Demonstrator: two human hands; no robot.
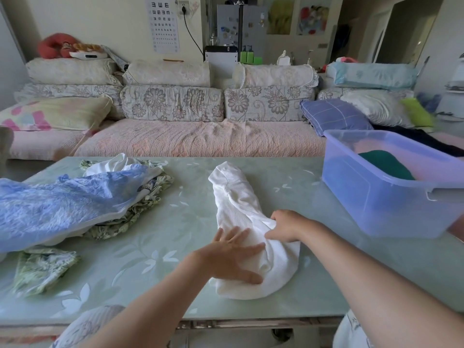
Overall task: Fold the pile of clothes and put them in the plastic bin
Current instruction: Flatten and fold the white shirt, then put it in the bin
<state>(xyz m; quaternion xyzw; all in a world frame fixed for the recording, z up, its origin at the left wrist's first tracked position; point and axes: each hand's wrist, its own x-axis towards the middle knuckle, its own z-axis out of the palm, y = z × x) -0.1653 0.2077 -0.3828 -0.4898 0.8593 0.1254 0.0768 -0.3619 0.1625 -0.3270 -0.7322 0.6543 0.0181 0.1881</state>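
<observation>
we are in the middle of folding one white top (236,197), which lies on the table (175,222) in front of us, between the pile (75,197) on the left and the bin (376,204) on the right. its far end stretches away from us as a narrow strip; the near end is bunched into a thick roll.

our left hand (232,257) lies flat on the near part of the top, fingers (236,236) straight and spread wide, pressing the cloth down and holding nothing. our right hand (286,226) sits just beside it on the far side of the roll, fingers curled into the cloth and gripping a bunch of it.

the fold looks half done: the piece is narrowed but not yet a tidy packet. the next move, as we judge it, calls for the right hand to draw its bunch over or smooth it out while the left keeps the base pinned, then to bring the long far end back toward us so the top is short enough to lift.

the bin stands near the table's right edge, with a green piece (384,164) already inside and room beside it. the pile, a blue fuzzy piece over green floral and white cloth, has yet to be folded, so most of the task is ahead.
</observation>
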